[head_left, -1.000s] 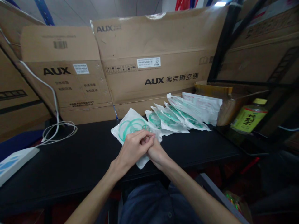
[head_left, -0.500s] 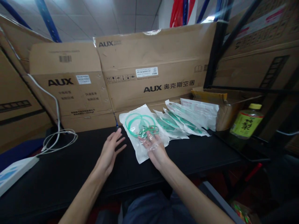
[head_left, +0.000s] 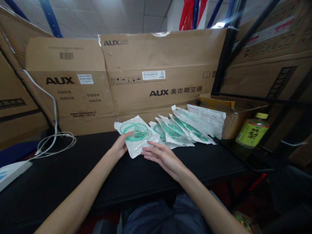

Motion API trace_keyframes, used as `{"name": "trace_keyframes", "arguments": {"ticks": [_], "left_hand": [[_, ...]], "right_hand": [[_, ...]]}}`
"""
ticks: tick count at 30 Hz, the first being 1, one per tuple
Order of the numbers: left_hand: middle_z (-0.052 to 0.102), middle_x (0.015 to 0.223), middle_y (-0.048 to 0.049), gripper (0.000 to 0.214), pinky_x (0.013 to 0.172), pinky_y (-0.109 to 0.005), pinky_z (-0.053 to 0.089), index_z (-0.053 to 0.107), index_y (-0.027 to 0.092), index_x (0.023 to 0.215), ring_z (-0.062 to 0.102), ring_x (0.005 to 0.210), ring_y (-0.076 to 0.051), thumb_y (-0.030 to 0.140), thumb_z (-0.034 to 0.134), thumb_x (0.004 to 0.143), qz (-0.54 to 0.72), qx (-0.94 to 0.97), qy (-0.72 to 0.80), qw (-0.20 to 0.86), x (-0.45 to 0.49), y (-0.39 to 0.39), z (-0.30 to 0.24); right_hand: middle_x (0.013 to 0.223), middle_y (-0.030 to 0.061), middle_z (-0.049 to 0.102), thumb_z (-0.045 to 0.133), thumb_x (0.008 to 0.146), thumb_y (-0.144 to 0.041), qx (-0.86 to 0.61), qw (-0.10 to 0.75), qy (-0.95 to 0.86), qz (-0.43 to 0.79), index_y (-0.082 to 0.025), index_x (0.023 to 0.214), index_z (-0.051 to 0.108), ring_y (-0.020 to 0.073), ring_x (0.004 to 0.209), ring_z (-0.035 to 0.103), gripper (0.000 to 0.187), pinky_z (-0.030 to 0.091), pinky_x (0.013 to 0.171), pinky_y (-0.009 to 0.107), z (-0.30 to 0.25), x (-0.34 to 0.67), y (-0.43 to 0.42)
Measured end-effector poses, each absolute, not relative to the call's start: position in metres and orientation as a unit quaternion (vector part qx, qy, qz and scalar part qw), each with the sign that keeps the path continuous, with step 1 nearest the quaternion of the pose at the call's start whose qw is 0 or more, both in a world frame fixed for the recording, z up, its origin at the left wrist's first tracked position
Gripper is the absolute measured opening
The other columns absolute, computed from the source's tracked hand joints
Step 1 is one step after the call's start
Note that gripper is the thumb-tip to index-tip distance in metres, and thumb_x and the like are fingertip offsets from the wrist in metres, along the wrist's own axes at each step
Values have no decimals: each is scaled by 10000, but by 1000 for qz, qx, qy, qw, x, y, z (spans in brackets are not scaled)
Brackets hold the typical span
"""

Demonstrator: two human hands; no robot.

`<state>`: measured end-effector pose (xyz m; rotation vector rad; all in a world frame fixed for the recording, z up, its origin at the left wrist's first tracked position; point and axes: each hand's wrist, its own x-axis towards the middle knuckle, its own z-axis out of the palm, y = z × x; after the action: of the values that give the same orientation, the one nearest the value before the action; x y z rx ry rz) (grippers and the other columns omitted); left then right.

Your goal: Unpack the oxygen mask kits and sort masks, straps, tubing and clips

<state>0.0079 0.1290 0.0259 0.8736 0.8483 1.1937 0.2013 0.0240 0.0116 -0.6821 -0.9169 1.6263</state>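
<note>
A white-and-clear pouch [head_left: 136,149] with coiled green tubing [head_left: 133,138] inside lies tilted over the black table. My left hand [head_left: 119,145] is closed on the pouch's left edge, thumb on top, the other fingers mostly hidden under it. Beside the lower right edge is my right hand [head_left: 163,156], open, its fingers stretched out and together; the fingertips are at the pouch edge, and whether they touch it I cannot tell. To the right, several similar pouches [head_left: 172,128] with green tubing lean in an overlapping row.
Behind stand large cardboard boxes [head_left: 131,104]. On the right are an open carton [head_left: 230,122], a yellow-capped bottle [head_left: 253,131] and a dark flat device [head_left: 255,161]. A white cable [head_left: 55,113] and power strip [head_left: 14,174] lie at the left of the black table [head_left: 117,182].
My right hand has come away from the tubing to the pouch's lower right edge. My left hand, earlier apart from the pouch, now grips its left side. The pouch has shifted left.
</note>
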Motion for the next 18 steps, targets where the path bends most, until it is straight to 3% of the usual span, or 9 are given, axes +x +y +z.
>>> {"name": "trace_keyframes", "arguments": {"ticks": [2, 4, 6, 9, 14, 18], "left_hand": [[786, 1103, -170, 343, 858, -365, 643, 700, 67, 1181, 787, 904, -276, 89, 690, 839, 534, 381, 376, 654, 0, 130, 28], [789, 1081, -184, 329, 866, -371, 642, 715, 57, 1148, 789, 893, -284, 77, 705, 821, 539, 374, 379, 653, -5, 131, 29], [790, 1066, -192, 307, 865, -380, 644, 726, 53, 1120, 789, 888, -291, 74, 706, 814, 544, 370, 380, 651, -9, 133, 29], [787, 1074, -196, 315, 852, -407, 649, 724, 57, 1129, 789, 881, -297, 86, 701, 815, 557, 368, 380, 641, -13, 135, 28], [783, 1102, -181, 370, 873, -401, 643, 697, 63, 1190, 788, 897, -287, 98, 694, 822, 598, 375, 352, 615, -15, 131, 35], [781, 1133, -155, 377, 925, -392, 626, 672, 83, 1240, 778, 961, -281, 117, 649, 866, 617, 388, 307, 612, -7, 124, 42]], "right_hand": [[945, 114, 774, 616, 933, -379, -383, 451, -586, 554, -115, 1135, 702, 210, 781, 749, 344, 587, 723, 328, 15, 219, 13], [708, 57, 718, 533, 955, -412, -468, 411, -688, 372, -142, 1013, 745, 186, 554, 647, 348, 489, 551, 296, 19, 234, 10], [590, 24, 614, 562, 932, -396, -509, 415, -706, 264, -171, 915, 757, 190, 542, 577, 299, 414, 576, 301, 22, 243, 14], [618, 24, 576, 646, 878, -360, -531, 420, -713, 182, -208, 931, 764, 216, 630, 558, 199, 348, 654, 324, 23, 245, 21], [610, 2, 535, 662, 890, -414, -520, 424, -722, 170, -207, 869, 734, 179, 589, 488, 220, 317, 655, 322, 20, 235, 17], [561, 1, 548, 602, 922, -586, -479, 426, -704, 307, -176, 704, 666, 137, 498, 499, 468, 375, 548, 279, 10, 227, 17]]}}
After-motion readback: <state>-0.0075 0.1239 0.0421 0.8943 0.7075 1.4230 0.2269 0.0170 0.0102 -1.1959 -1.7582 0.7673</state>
